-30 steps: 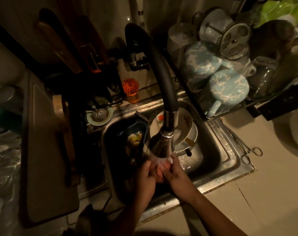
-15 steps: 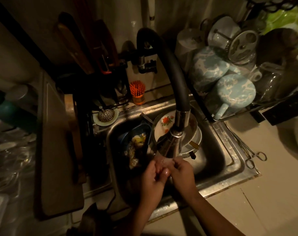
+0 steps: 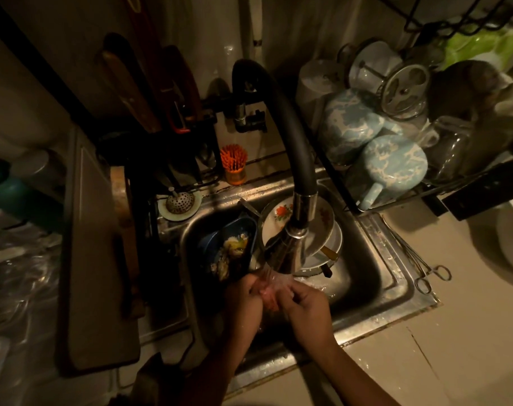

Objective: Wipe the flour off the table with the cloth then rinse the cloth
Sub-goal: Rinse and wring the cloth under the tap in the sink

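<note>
Water runs from the black-hosed faucet point(image 3: 293, 247) onto both my hands over the steel sink point(image 3: 395, 291). Between them sits a small pinkish wet cloth point(image 3: 268, 297), bunched up and mostly hidden. My left hand point(image 3: 245, 300) holds it from the left with curled fingers. My right hand point(image 3: 305, 306) pinches it from the right, fingers bent over it. Both hands are just below the spout, close to the sink's front wall.
Dirty plates point(image 3: 325, 218) and a blue bowl with food scraps point(image 3: 231, 247) fill the sink's back. A dish rack with blue mugs point(image 3: 392, 168) stands at the right. Scissors point(image 3: 430, 276) lie on the counter beside the sink. A cutting board point(image 3: 94, 259) lies at the left.
Both hands stay under the running water and keep working the cloth between them, with the right fingers shifting over it. My view has shifted slightly.
</note>
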